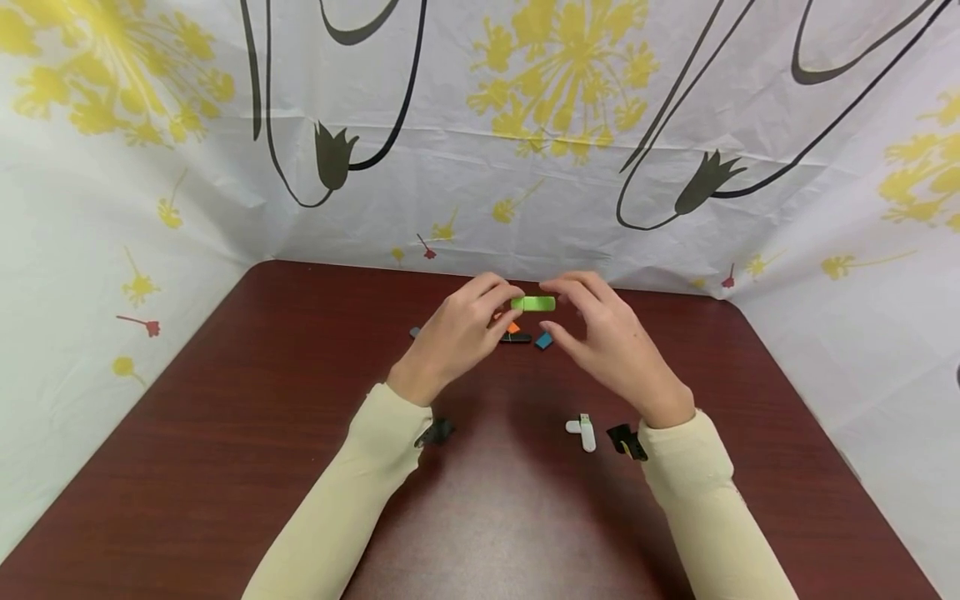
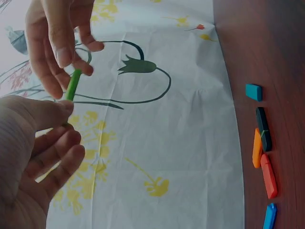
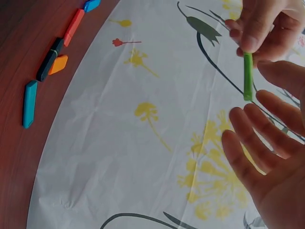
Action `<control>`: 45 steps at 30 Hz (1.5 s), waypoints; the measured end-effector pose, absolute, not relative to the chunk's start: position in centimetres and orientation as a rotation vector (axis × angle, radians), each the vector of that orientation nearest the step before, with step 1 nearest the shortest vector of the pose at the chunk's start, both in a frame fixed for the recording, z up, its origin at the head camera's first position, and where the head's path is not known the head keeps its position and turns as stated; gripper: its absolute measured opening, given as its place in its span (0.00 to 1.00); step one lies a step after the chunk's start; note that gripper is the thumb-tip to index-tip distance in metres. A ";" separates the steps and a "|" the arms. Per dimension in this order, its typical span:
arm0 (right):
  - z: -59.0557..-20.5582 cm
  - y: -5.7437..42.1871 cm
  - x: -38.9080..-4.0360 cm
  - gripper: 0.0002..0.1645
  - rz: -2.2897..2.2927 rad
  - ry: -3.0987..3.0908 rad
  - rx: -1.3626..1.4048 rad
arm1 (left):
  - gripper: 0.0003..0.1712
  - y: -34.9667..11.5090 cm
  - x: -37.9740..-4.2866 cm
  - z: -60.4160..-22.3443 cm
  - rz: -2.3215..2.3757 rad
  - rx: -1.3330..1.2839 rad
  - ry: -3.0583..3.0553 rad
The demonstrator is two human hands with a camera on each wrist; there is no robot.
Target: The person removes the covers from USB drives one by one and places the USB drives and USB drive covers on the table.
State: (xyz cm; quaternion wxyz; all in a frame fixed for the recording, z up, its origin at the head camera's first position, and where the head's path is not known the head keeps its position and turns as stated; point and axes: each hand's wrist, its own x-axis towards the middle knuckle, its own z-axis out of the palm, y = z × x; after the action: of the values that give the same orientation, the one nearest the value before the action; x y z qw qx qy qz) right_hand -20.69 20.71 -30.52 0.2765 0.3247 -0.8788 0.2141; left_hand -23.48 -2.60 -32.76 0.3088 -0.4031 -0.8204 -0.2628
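Note:
Pinched between thumb and fingertips of my left hand (image 1: 463,327) is a slim bright green USB stick (image 1: 537,303), held in the air above the far part of the table. The left fingers cover one of its ends in the head view. My right hand (image 1: 603,337) hovers at the stick's free end, thumb and fingers spread apart. In the right wrist view a gap shows between the right fingers and the green USB stick (image 3: 248,76). The left wrist view shows the same green USB stick (image 2: 73,85) edge-on between the two hands.
A white swivel USB stick (image 1: 585,433) lies on the dark red table (image 1: 480,517). Toward the back lie teal (image 2: 254,92), black (image 2: 263,129), orange (image 2: 257,148), red (image 2: 269,175) and blue (image 2: 270,216) sticks. A white patterned sheet (image 1: 450,208) hangs behind the table.

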 end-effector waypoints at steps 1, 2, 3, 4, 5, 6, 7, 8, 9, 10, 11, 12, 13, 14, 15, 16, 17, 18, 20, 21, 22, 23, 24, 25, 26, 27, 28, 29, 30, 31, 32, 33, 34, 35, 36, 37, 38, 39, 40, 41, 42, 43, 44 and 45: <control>-30.6 20.6 -20.7 0.28 0.564 -2.347 0.877 | 0.12 -2.7 -23.4 -32.8 -0.673 -1.082 -2.152; -30.7 20.5 -20.7 0.27 0.550 -2.335 0.882 | 0.13 -2.8 -23.3 -32.9 -0.654 -1.096 -2.137; -30.7 20.4 -20.7 0.25 0.538 -2.323 0.888 | 0.13 -2.8 -23.3 -33.0 -0.639 -1.107 -2.125; -30.8 20.4 -20.7 0.24 0.531 -2.313 0.890 | 0.13 -2.9 -23.2 -33.0 -0.627 -1.114 -2.115; -30.8 20.3 -20.7 0.23 0.524 -2.304 0.892 | 0.13 -2.9 -23.1 -33.1 -0.620 -1.120 -2.106; -30.8 20.3 -20.7 0.22 0.518 -2.295 0.895 | 0.13 -2.9 -23.1 -33.1 -0.611 -1.123 -2.100; -30.8 20.2 -20.7 0.21 0.513 -2.288 0.896 | 0.13 -2.9 -23.0 -33.1 -0.606 -1.124 -2.094; -30.9 20.2 -20.7 0.20 0.507 -2.281 0.898 | 0.13 -2.8 -23.0 -33.1 -0.605 -1.124 -2.091; -30.9 20.2 -20.7 0.20 0.502 -2.275 0.898 | 0.13 -2.8 -23.0 -33.1 -0.605 -1.125 -2.088; -30.9 20.2 -20.7 0.19 0.499 -2.270 0.897 | 0.13 -2.7 -23.0 -33.1 -0.604 -1.127 -2.087; -31.0 20.2 -20.7 0.18 0.495 -2.263 0.898 | 0.13 -2.7 -22.9 -33.2 -0.604 -1.128 -2.085; -31.0 20.2 -20.7 0.17 0.493 -2.258 0.899 | 0.13 -2.6 -22.9 -33.2 -0.604 -1.129 -2.084; -31.0 20.3 -20.7 0.16 0.491 -2.251 0.900 | 0.13 -2.6 -22.9 -33.2 -0.606 -1.130 -2.084; -31.1 20.3 -20.7 0.16 0.489 -2.245 0.902 | 0.13 -2.5 -22.9 -33.2 -0.605 -1.128 -2.084; -31.1 20.3 -20.7 0.16 0.489 -2.240 0.903 | 0.13 -2.5 -22.8 -33.2 -0.606 -1.126 -2.084; -31.1 20.3 -20.7 0.15 0.490 -2.236 0.904 | 0.14 -2.5 -22.8 -33.2 -0.607 -1.123 -2.086; -31.1 20.4 -20.7 0.16 0.491 -2.233 0.905 | 0.14 -2.4 -22.8 -33.2 -0.607 -1.119 -2.087; -31.1 20.4 -20.7 0.16 0.491 -2.231 0.905 | 0.14 -2.4 -22.7 -33.2 -0.605 -1.114 -2.088; -31.1 20.4 -20.7 0.16 0.491 -2.229 0.905 | 0.15 -2.4 -22.7 -33.1 -0.596 -1.105 -2.090; -31.1 20.4 -20.7 0.16 0.491 -2.230 0.905 | 0.16 -2.4 -22.6 -33.1 -0.593 -1.101 -2.090; -31.1 20.4 -20.7 0.16 0.491 -2.230 0.906 | 0.16 -2.3 -22.6 -33.1 -0.592 -1.098 -2.089; -31.1 20.4 -20.7 0.16 0.492 -2.229 0.906 | 0.15 -2.3 -22.5 -33.1 -0.593 -1.096 -2.088; -31.1 20.4 -20.7 0.16 0.492 -2.227 0.907 | 0.15 -2.3 -22.5 -33.1 -0.593 -1.095 -2.085; -31.1 20.4 -20.8 0.16 0.494 -2.224 0.908 | 0.15 -2.2 -22.5 -33.1 -0.599 -1.095 -2.081; -31.1 20.4 -20.8 0.17 0.496 -2.221 0.910 | 0.14 -2.2 -22.5 -33.0 -0.608 -1.096 -2.077; -31.1 20.4 -20.8 0.17 0.499 -2.217 0.912 | 0.14 -2.2 -22.5 -33.0 -0.616 -1.096 -2.072; -31.1 20.4 -20.8 0.18 0.500 -2.212 0.915 | 0.13 -2.2 -22.5 -33.0 -0.627 -1.097 -2.067; -31.1 20.4 -20.8 0.18 0.502 -2.207 0.917 | 0.13 -2.2 -22.5 -33.0 -0.637 -1.099 -2.061; -31.1 20.4 -20.8 0.18 0.504 -2.202 0.919 | 0.13 -2.2 -22.5 -32.9 -0.644 -1.100 -2.054; -31.1 20.4 -20.8 0.18 0.505 -2.198 0.921 | 0.13 -2.2 -22.5 -32.9 -0.652 -1.099 -2.048; -31.1 20.4 -20.8 0.18 0.505 -2.194 0.923 | 0.13 -2.3 -22.5 -32.9 -0.660 -1.099 -2.043; -31.1 20.4 -20.9 0.18 0.505 -2.191 0.924 | 0.13 -2.3 -22.5 -32.8 -0.667 -1.098 -2.039; -31.1 20.4 -20.9 0.18 0.503 -2.189 0.925 | 0.13 -2.3 -22.5 -32.8 -0.673 -1.097 -2.034; -31.1 20.4 -20.9 0.18 0.502 -2.187 0.927 | 0.13 -2.4 -22.5 -32.8 -0.676 -1.097 -2.031; -31.1 20.4 -20.9 0.18 0.501 -2.184 0.929 | 0.13 -2.4 -22.5 -32.8 -0.678 -1.097 -2.028; -31.1 20.4 -20.9 0.18 0.500 -2.182 0.932 | 0.13 -2.4 -22.5 -32.8 -0.680 -1.096 -2.025; -31.1 20.4 -20.9 0.18 0.500 -2.179 0.935 | 0.13 -2.4 -22.6 -32.8 -0.682 -1.098 -2.023; -31.2 20.4 -20.9 0.18 0.499 -2.176 0.938 | 0.12 -2.4 -22.6 -32.8 -0.682 -1.100 -2.020; -31.2 20.5 -20.9 0.18 0.499 -2.171 0.941 | 0.12 -2.4 -22.6 -32.8 -0.681 -1.102 -2.019; -31.2 20.5 -21.0 0.18 0.498 -2.167 0.945 | 0.12 -2.4 -22.7 -32.8 -0.681 -1.104 -2.019; -31.1 20.5 -21.0 0.18 0.497 -2.164 0.949 | 0.12 -2.5 -22.7 -32.8 -0.682 -1.108 -2.017; -31.1 20.6 -21.0 0.19 0.495 -2.162 0.953 | 0.12 -2.5 -22.7 -32.9 -0.684 -1.111 -2.017; -31.1 20.6 -21.0 0.19 0.493 -2.161 0.956 | 0.12 -2.5 -22.7 -32.9 -0.686 -1.114 -2.018; -31.1 20.7 -21.0 0.19 0.490 -2.161 0.959 | 0.12 -2.5 -22.7 -32.9 -0.686 -1.117 -2.019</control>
State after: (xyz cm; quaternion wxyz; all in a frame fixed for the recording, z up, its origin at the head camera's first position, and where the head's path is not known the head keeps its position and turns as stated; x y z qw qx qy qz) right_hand -20.97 20.67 -31.08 0.3558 0.3712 -0.8364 0.1896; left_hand -22.71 -2.52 -32.89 0.3588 -0.4331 -0.7829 -0.2659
